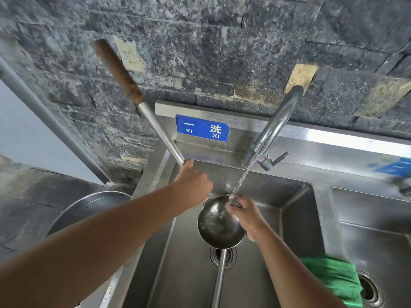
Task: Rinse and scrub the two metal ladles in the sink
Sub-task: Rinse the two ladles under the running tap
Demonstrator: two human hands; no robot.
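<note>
Green cloth (pixel 331 278) drapes the divider (pixel 322 218); a ladle handle (pixel 219 283) crosses the drain (pixel 231 257).

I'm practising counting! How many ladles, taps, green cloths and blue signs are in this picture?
Long metal ladles: 2, the ladle with brown wooden grip and the ladle with plain metal handle
Curved silver tap: 1
Green scrubbing cloth: 1
Blue rectangular signs: 2, one blurred
Total: 6
</note>
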